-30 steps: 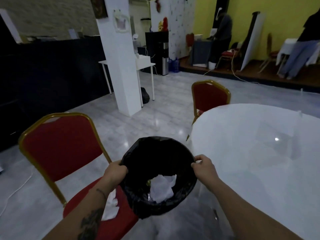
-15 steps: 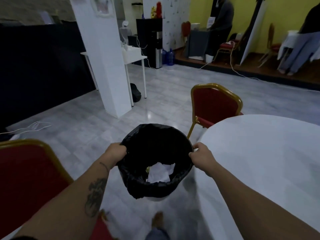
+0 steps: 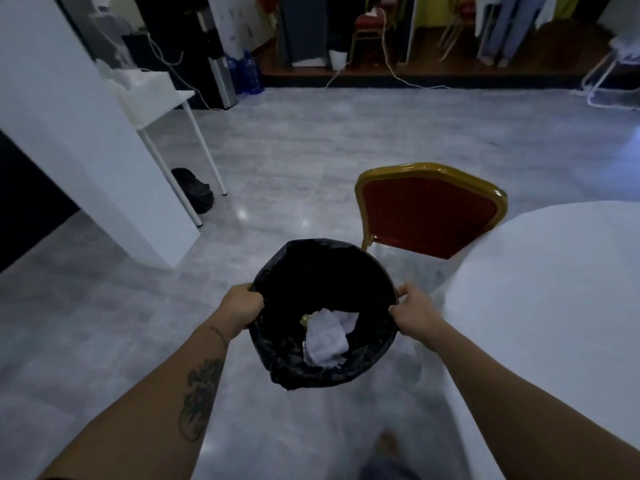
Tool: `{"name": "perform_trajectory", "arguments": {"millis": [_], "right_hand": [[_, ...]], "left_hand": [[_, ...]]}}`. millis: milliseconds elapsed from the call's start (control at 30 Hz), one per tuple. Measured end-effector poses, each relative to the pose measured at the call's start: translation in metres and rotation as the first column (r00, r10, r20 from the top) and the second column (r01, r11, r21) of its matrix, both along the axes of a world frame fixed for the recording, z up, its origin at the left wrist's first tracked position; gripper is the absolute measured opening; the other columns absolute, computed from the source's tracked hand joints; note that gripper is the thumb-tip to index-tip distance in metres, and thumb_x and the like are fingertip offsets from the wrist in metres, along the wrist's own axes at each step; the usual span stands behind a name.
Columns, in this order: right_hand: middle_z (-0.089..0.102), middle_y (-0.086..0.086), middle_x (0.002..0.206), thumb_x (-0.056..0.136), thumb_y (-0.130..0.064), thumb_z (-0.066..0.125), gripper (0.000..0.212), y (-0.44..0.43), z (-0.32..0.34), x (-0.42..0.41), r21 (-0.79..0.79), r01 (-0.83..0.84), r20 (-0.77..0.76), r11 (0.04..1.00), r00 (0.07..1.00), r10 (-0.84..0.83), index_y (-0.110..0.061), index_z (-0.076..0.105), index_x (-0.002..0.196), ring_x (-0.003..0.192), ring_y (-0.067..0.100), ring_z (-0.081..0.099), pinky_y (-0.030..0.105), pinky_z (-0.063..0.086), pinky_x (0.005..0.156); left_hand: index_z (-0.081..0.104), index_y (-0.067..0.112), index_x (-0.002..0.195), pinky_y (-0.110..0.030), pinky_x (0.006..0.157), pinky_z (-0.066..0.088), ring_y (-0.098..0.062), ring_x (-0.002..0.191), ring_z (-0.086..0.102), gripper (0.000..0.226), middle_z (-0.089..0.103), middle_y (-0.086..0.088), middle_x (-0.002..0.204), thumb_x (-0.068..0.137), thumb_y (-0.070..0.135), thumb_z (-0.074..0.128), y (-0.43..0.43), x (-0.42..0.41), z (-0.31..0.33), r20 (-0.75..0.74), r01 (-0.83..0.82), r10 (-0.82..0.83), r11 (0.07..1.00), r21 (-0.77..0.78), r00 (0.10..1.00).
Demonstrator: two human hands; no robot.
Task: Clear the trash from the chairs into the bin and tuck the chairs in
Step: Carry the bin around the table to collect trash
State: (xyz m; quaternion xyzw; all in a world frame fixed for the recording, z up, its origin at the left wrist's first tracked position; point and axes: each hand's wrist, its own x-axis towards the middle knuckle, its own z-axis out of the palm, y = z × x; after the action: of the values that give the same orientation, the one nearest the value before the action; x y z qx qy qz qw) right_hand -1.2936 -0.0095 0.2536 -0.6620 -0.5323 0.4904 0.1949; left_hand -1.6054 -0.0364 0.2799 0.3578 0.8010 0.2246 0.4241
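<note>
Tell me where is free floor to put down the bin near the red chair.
Both hands, left hand and right hand, hold the black-lined bin. Bare grey floor lies open between the white pillar and the red chair. It is crowded on the right, where the chair meets the white round table.

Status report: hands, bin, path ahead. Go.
Left hand and right hand both gripping the bin rim. Crumpled white paper inside. Red chair ahead at the white table; floor between looks open.
</note>
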Motion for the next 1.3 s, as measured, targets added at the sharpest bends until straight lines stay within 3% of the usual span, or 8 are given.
{"name": "perform_trajectory", "arguments": {"millis": [133, 333, 500, 667, 833, 933, 1133, 1300], "right_hand": [[0.059, 0.019, 0.084, 0.082, -0.002, 0.056, 0.013, 0.048, -0.012, -0.008, 0.005, 0.104, 0.036, 0.995, 0.994, -0.104, 0.002, 0.046, 0.090, 0.072, 0.027, 0.054, 0.033, 0.041, 0.057], [0.053, 0.008, 0.086, 0.085, -0.007, 0.055, 0.017, 0.086, -0.041, -0.018, -0.062, 0.220, 0.160, 0.974, 0.965, -0.208, -0.008, 0.043, 0.097, 0.080, 0.023, 0.054, 0.038, 0.049, 0.064], [0.059, 0.011, 0.094, 0.077, -0.016, 0.058, 0.024, 0.085, -0.067, -0.031, -0.177, 0.388, 0.215, 0.905, 0.912, -0.349, -0.011, 0.047, 0.097, 0.085, 0.028, 0.061, 0.045, 0.058, 0.074], [0.053, 0.009, 0.089, 0.083, -0.001, 0.060, 0.019, 0.071, -0.083, -0.058, -0.191, 0.599, 0.171, 0.777, 0.800, -0.575, -0.007, 0.045, 0.094, 0.074, 0.014, 0.050, 0.030, 0.042, 0.056], [0.056, 0.010, 0.088, 0.086, -0.002, 0.057, 0.025, 0.023, -0.113, -0.106, -0.245, 0.832, 0.153, 0.498, 0.540, -0.827, -0.005, 0.045, 0.107, 0.071, 0.017, 0.053, 0.029, 0.037, 0.052], [0.061, 0.011, 0.087, 0.085, -0.002, 0.055, 0.028, -0.009, -0.127, -0.139, -0.275, 0.913, 0.148, 0.302, 0.351, -0.925, -0.007, 0.047, 0.112, 0.071, 0.019, 0.059, 0.027, 0.042, 0.053], [0.065, 0.011, 0.087, 0.087, 0.002, 0.048, 0.043, -0.087, -0.163, -0.181, -0.396, 0.900, 0.064, -0.184, -0.173, -0.983, -0.021, 0.052, 0.123, 0.070, 0.019, 0.060, 0.025, 0.044, 0.051], [0.066, 0.018, 0.115, 0.092, 0.004, 0.047, 0.062, -0.138, -0.243, -0.183, -0.522, 0.771, -0.031, -0.365, -0.445, -0.895, -0.033, 0.043, 0.140, 0.091, 0.032, 0.068, 0.029, 0.052, 0.054]], "left_hand": [[0.065, 0.002, 0.103, -0.039, 0.063, 0.037, -0.029, 0.075, 0.055, 0.027, 0.063, -0.022, 0.087, 0.083, -0.002, 0.047, 0.081, -0.008, -0.013, -0.022, 0.134, -0.135, 0.990, -0.029, 0.991], [0.063, 0.008, 0.089, -0.026, 0.054, 0.039, -0.024, 0.065, 0.055, 0.016, 0.061, -0.011, 0.078, 0.084, 0.003, 0.049, 0.166, 0.007, -0.034, -0.144, 0.339, -0.345, 0.938, -0.068, 0.927], [0.069, 0.015, 0.114, -0.040, 0.085, 0.057, -0.035, 0.093, 0.066, 0.036, 0.071, -0.015, 0.105, 0.081, 0.011, 0.055, 0.225, 0.008, -0.049, -0.183, 0.514, -0.529, 0.848, -0.126, 0.829], [0.068, 0.017, 0.113, -0.038, 0.086, 0.056, -0.033, 0.096, 0.067, 0.039, 0.071, -0.015, 0.111, 0.075, 0.011, 0.064, 0.278, 0.021, -0.072, -0.110, 0.718, -0.742, 0.668, -0.194, 0.661], [0.064, 0.018, 0.103, -0.049, 0.092, 0.056, -0.030, 0.093, 0.068, 0.043, 0.071, -0.012, 0.105, 0.060, 0.023, 0.064, 0.299, 0.049, -0.104, 0.082, 0.871, -0.889, 0.418, -0.259, 0.451], [0.058, 0.023, 0.113, -0.041, 0.090, 0.056, -0.024, 0.091, 0.066, 0.053, 0.068, -0.005, 0.103, 0.060, 0.024, 0.055, 0.282, 0.065, -0.112, 0.171, 0.911, -0.914, 0.317, -0.263, 0.368], [0.057, 0.017, 0.132, -0.033, 0.079, 0.054, -0.023, 0.090, 0.065, 0.048, 0.067, -0.008, 0.109, 0.084, 0.015, 0.057, 0.219, 0.104, -0.168, 0.273, 0.951, -0.954, 0.034, -0.306, 0.122], [0.054, 0.011, 0.134, -0.036, 0.076, 0.055, -0.032, 0.094, 0.066, 0.069, 0.068, -0.015, 0.108, 0.066, 0.010, 0.053, 0.170, 0.129, -0.246, 0.313, 0.915, -0.941, -0.011, -0.403, 0.127]]}}
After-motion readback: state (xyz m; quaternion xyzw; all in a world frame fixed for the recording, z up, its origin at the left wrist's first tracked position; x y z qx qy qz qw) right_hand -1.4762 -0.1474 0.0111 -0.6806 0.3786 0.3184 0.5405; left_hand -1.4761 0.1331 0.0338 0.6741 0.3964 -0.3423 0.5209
